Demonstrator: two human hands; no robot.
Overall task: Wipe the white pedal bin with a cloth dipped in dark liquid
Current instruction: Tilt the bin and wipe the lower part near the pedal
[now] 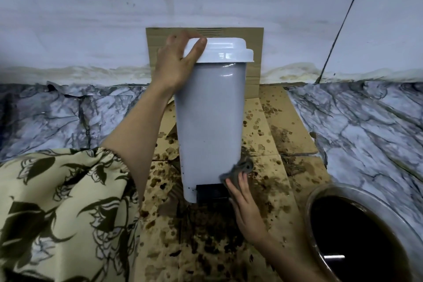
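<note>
The white pedal bin (210,117) stands upright on stained cardboard in the middle of the view, its black pedal (209,191) facing me. My left hand (177,62) grips the left edge of the closed lid (224,50), thumb on top. My right hand (242,199) presses a grey, wet cloth (240,170) against the bin's lower right corner, just above the pedal. The fingers lie over the cloth.
A glass bowl of dark liquid (357,236) sits at the lower right. Brown-spattered cardboard (206,236) covers the floor, and another sheet (254,39) leans on the wall behind the bin. Marble-patterned covering (366,126) lies on both sides. A patterned sleeve (57,201) fills the lower left.
</note>
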